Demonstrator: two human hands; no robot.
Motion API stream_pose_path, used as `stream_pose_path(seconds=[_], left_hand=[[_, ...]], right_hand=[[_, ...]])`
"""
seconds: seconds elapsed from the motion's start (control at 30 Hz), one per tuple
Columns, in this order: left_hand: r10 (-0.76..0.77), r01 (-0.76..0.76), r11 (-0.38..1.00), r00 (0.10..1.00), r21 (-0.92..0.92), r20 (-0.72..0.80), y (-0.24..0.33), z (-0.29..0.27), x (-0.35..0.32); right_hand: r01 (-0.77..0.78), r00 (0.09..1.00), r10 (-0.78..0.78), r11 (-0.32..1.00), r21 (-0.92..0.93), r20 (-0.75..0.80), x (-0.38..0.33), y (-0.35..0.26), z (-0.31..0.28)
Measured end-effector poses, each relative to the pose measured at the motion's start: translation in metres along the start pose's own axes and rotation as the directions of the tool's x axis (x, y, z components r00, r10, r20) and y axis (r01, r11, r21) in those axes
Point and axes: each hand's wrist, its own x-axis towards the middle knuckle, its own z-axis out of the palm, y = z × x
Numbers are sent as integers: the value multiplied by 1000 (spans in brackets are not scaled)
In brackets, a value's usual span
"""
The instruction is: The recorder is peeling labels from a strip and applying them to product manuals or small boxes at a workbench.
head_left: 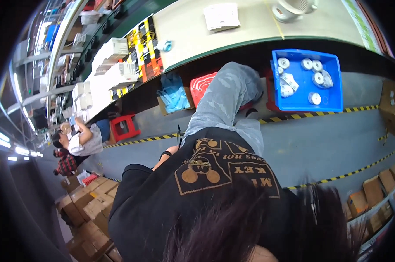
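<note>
My left hand (173,149) hangs beside my hip, a black band round its wrist. Black shirt cloth and my leg hide its fingers, so whether it holds anything does not show. A thin dark strap-like thing (179,135) sticks up next to it. My right hand is out of sight. Ahead to the right, apart from me, is a blue plastic bin (339,83) with several white rolls (307,64) inside, some in clear wrap. My grey patterned trouser leg (219,98) reaches forward toward the workbench (250,37).
White boxes (222,16) and a white round appliance (289,9) stand on the bench. Below are a red stool (201,87) and a carton with blue bags (174,97). Co-workers (81,142) work at left. Cartons (97,205) are stacked lower left; others line the right (374,192).
</note>
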Motion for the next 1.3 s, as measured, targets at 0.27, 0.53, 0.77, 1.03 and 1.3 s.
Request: stream_pose_path(seconds=[0.27,0.53,0.77,1.03,1.3], left_hand=[[-66,53,943,997,-328,-30,57,-84,2],[110,-169,346,984,923,139,309,-83,99],[563,-911,344,393,226,727,467,35,82],[617,-969,-108,108,221,779,465,34,131],[662,-880,-343,22,328,749,491,68,88]], right_hand=[[-122,988,114,989,-78,-102,29,-102,20],[835,548,-808,543,-88,217,-187,-406,148],[999,53,-774,40,-35,631,-192,-478,397],[837,-80,-410,-522,-162,909,-228,-481,604],[928,-16,-986,-76,-364,164,-179,-553,461]])
